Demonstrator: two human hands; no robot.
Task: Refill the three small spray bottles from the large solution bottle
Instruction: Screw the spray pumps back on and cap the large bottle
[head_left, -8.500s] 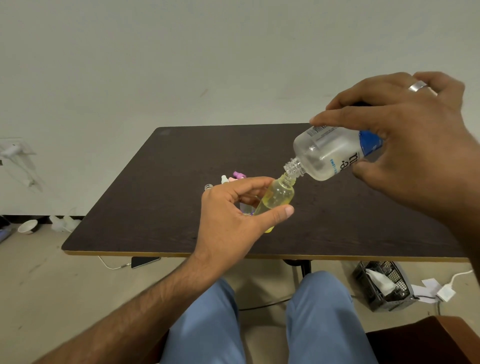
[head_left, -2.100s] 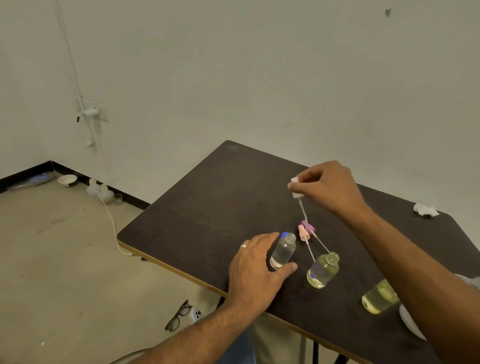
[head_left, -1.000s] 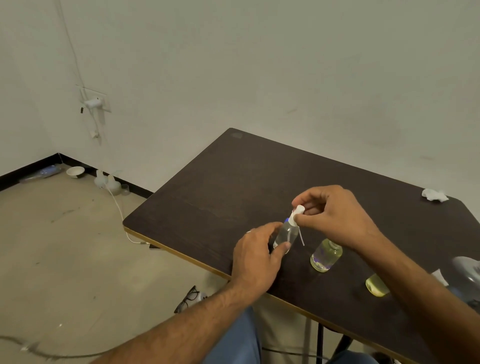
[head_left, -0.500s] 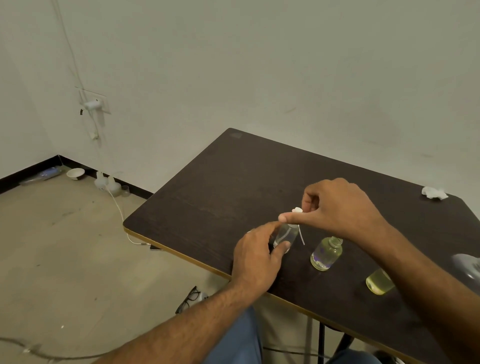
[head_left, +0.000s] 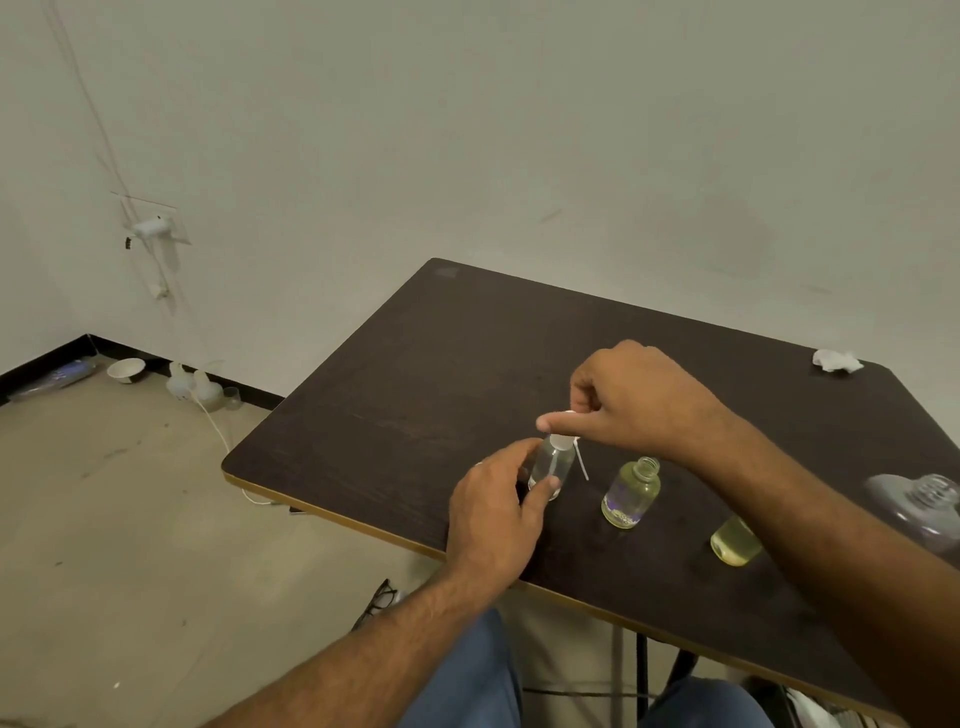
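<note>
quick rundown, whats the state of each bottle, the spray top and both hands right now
clear spray bottle: upright on the table, gripped by the left hand
white spray top: at the clear bottle's neck, pinched by the right hand
middle bottle: upright, uncapped, some liquid
yellow bottle: mostly full, neck hidden by the right arm
large solution bottle: at the right edge, uncapped

Both forearms are bare, with no sleeves in view, and some dark hair shows along them. The left hand (head_left: 493, 514) wears a thin silver ring on one finger, seen only at its edge. The right hand (head_left: 631, 397) shows no ring from this side. The legs are in blue trousers (head_left: 467, 680).
</note>
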